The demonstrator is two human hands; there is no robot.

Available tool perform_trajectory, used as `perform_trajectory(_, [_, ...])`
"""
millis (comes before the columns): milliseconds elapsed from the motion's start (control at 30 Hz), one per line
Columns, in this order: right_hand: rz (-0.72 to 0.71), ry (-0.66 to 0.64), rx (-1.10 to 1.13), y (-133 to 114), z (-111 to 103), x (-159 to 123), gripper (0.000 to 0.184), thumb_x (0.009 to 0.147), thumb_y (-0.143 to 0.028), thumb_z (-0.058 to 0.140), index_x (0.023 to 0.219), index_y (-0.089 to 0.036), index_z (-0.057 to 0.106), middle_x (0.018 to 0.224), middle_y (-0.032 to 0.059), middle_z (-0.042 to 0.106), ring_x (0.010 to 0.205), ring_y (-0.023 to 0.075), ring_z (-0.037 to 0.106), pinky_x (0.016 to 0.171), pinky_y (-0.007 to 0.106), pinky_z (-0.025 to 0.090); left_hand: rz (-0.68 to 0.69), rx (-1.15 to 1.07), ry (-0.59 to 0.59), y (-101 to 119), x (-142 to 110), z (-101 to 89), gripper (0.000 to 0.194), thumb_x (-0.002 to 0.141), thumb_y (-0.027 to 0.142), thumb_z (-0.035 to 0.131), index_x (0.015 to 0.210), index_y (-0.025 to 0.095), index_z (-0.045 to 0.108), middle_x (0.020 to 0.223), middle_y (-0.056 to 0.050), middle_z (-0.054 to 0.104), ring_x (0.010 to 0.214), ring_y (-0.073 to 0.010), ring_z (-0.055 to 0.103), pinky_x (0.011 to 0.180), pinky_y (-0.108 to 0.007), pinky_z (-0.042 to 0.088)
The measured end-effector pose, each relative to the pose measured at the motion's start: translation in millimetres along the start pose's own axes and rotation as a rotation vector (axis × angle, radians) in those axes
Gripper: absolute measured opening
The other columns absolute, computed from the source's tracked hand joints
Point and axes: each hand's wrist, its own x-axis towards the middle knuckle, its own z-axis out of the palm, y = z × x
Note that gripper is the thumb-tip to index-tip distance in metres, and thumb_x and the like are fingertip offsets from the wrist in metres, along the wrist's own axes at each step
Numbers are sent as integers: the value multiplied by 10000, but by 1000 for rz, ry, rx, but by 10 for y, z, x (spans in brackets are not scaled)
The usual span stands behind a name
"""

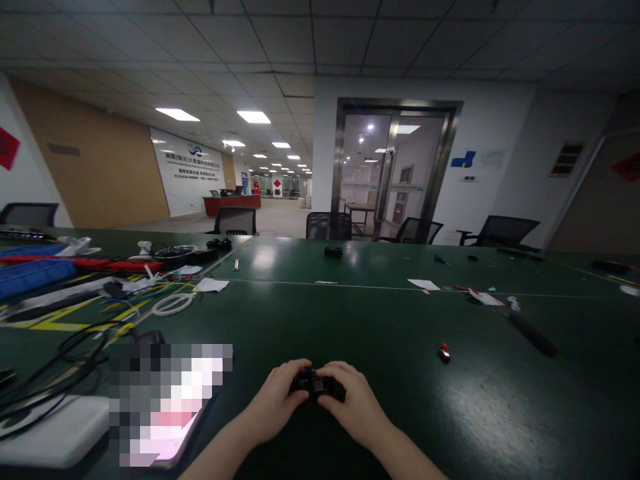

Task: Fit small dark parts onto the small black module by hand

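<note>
Low over the green table, a small black device (319,385) sits between my two hands, its exact kind too dark to make out. My left hand (280,395) grips its left side with thumb and fingers. On the opposite side, my right hand (354,395) holds it the same way, fingertips near those of the left. Parts of the device are covered by the fingers. Off to the right lies a small red and silver piece (445,353). A device with a lit, blurred-out screen (193,400) rests left of my left hand.
Black cables (75,353), a white box (55,430), a coiled white cable (173,305) and blue trays (35,277) crowd the left. A black-handled tool (533,335) and paper (485,298) lie right. Farther back are a black block (333,252) and a small wrench (237,265).
</note>
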Motion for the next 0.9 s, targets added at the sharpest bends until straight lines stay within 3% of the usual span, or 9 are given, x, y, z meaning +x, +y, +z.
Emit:
perform_trajectory(100, [63,10,43,1,-2,-10,541,707,-274,650,1222,-334,496,1213,-21,551,1180,217,457,977,371,356,-27,-30,6,14,-4,-2,469,764,198,516,1231,213,477,1234,-57,547,1150,-226,473,1002,-359,349])
perform_trajectory(267, [134,4,67,8,10,-1,486,745,-262,605,1219,-302,504,1215,-15,555,1187,216,457,961,367,376,-45,-80,5,13,-7,0,547,764,191,525,1298,217,405,1269,-58,528,1174,-224,466,1024,-363,334])
perform_trajectory(433, [102,19,85,12,15,6,475,741,-250,609,1203,-302,511,1187,-11,571,1151,216,488,946,366,383,-77,-76,-1,28,0,7,698,713,174,586,1358,196,321,1251,-76,535,1175,-233,467,1036,-368,319])
perform_trajectory(700, [83,17,81,21,24,14,460,745,-267,604,1195,-287,512,1171,-3,577,1130,213,502,934,352,383,1,-45,46,-11,22,37,449,729,175,561,1173,198,495,1179,-71,569,1107,-234,504,971,-359,372])
perform_trajectory(900, [79,25,95,11,10,0,427,771,-267,575,1192,-297,511,1169,-9,575,1122,204,506,911,343,398,-39,-34,39,31,10,20,437,763,172,552,1190,212,467,1179,-58,570,1111,-228,500,960,-353,372])
